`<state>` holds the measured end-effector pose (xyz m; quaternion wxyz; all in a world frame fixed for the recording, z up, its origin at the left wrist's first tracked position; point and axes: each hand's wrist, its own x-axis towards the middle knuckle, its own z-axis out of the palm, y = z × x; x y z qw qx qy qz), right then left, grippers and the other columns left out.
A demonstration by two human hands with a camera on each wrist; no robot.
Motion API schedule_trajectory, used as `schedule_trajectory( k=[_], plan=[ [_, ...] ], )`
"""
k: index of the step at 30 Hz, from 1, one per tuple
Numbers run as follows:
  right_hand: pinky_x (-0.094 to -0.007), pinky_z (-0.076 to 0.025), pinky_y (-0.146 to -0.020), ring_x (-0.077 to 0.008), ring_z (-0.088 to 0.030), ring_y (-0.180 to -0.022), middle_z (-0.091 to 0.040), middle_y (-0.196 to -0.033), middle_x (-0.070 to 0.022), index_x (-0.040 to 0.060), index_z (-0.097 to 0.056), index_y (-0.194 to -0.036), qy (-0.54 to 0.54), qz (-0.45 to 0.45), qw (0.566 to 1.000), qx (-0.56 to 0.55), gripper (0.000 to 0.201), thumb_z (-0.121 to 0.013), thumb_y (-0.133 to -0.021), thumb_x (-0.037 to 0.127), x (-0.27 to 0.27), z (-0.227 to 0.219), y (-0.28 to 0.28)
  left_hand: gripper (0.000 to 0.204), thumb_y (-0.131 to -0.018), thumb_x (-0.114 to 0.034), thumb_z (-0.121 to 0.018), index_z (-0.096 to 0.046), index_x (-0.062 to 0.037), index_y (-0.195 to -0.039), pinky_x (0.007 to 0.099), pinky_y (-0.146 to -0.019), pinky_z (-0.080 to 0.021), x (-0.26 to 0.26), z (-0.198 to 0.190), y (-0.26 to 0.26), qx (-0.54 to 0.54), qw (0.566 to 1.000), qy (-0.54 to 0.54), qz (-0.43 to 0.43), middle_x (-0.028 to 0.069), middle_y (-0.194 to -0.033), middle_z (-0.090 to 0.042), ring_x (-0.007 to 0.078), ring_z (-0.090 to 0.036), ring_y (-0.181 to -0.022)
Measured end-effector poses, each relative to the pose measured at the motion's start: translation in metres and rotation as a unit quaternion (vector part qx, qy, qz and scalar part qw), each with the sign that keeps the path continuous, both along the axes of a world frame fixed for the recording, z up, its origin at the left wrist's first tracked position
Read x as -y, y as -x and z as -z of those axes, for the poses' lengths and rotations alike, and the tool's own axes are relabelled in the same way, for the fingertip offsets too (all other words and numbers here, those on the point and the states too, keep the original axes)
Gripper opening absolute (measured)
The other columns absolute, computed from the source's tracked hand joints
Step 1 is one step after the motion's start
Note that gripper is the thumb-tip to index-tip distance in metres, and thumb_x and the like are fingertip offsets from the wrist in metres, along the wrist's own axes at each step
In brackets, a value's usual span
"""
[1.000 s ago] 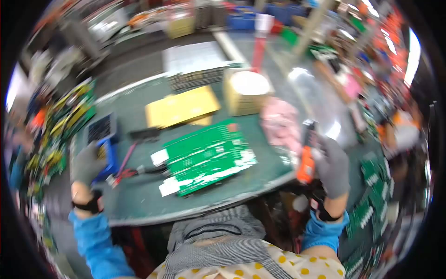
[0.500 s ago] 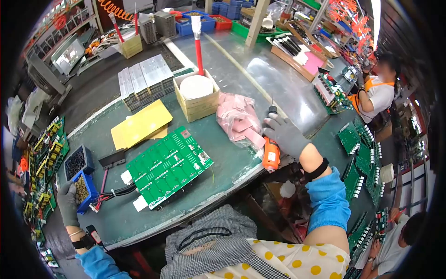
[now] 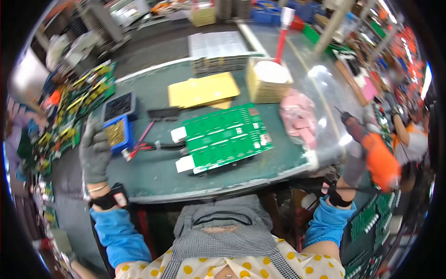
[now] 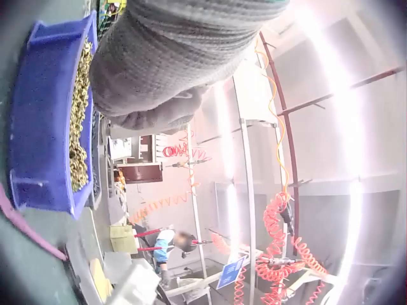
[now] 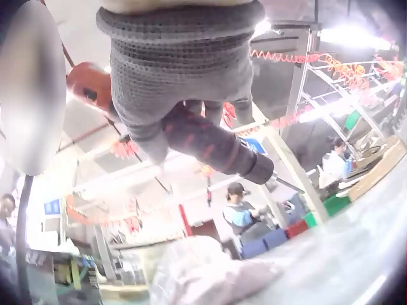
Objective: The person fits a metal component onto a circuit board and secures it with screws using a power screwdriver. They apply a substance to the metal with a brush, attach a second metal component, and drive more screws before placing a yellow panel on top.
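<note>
My left hand (image 3: pixel 95 153), in a grey glove, is beside a blue tray of brass-coloured screws (image 3: pixel 115 133), its fingers loosely bent at the tray's left side. In the left wrist view the gloved hand (image 4: pixel 172 57) is next to the blue tray (image 4: pixel 41 117); nothing shows in its fingers. My right hand (image 3: pixel 354 162) grips an orange and black power screwdriver (image 3: pixel 382 160) beyond the table's right edge, bit pointing up and left. The right wrist view shows fingers round its dark barrel (image 5: pixel 206 145). A green circuit board (image 3: pixel 225 137) lies on the table.
Black parts fill a second tray (image 3: pixel 120 106). Yellow sheets (image 3: pixel 202 90), stacked metal plates (image 3: pixel 218 49), a box with a white round top (image 3: pixel 269 83) and a pink bag (image 3: pixel 297 114) stand behind the board. Dark cables (image 3: pixel 165 146) run left from it. Another person (image 3: pixel 411 139) is at right.
The screwdriver, lower at the table's right corner half a second ago, is now farther right and raised, gripped by my right hand. My left hand stays by the screw tray. The head view has turned.
</note>
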<state>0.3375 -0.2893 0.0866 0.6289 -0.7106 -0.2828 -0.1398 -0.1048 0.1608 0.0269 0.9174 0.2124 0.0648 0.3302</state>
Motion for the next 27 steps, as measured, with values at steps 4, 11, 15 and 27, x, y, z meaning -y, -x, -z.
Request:
schedule_trajectory(
  k=[4,11,15,27],
  plan=[
    [-0.0499,-0.037,-0.113,-0.0243,-0.056,-0.11,-0.058,-0.11,-0.0085,-0.0012,-0.045,-0.138,-0.323,-0.248,0.91,0.073,0.088,-0.075,-0.08,0.058,-0.034,0.014,0.017,0.027,-0.101,-0.018,-0.056,-0.054,-0.0028,-0.124,0.0158,-0.054,-0.042,0.076,-0.022,-0.045,-0.077,0.997,0.016,0.002,-0.0009,-0.095,-0.052,0.0047,-0.042,-0.072],
    [-0.0378,-0.043,-0.096,-0.0144,-0.048,-0.087,-0.042,-0.089,-0.0006,-0.005,-0.041,-0.141,-0.4,-0.452,0.794,-0.071,0.089,-0.076,-0.082,0.051,-0.086,-0.024,0.089,0.033,-0.099,-0.017,-0.055,-0.054,0.0025,-0.126,0.0153,-0.051,-0.039,0.174,-0.044,-0.112,-0.198,0.961,-0.059,0.185,0.0075,-0.097,-0.064,0.0069,-0.056,-0.071],
    [-0.0369,-0.044,-0.094,-0.0144,-0.049,-0.083,-0.042,-0.085,-0.0004,-0.0061,-0.039,-0.142,-0.416,-0.449,0.783,-0.107,0.085,-0.075,-0.084,0.045,-0.091,-0.03,0.108,0.032,-0.1,-0.015,-0.053,-0.054,0.0027,-0.127,0.016,-0.053,-0.042,0.178,-0.036,-0.122,-0.228,0.939,-0.158,0.205,0.0081,-0.102,-0.065,0.0067,-0.057,-0.074],
    [-0.0389,-0.045,-0.094,-0.0138,-0.052,-0.083,-0.047,-0.085,-0.0005,-0.0068,-0.029,-0.149,-0.41,-0.508,0.743,-0.146,0.085,-0.067,-0.091,0.042,-0.104,-0.028,0.125,0.035,-0.101,-0.023,-0.053,-0.056,0.0026,-0.125,0.0168,-0.05,-0.036,0.196,-0.049,-0.128,-0.307,0.903,-0.243,0.18,0.0075,-0.1,-0.067,0.003,-0.048,-0.061]
  ],
)
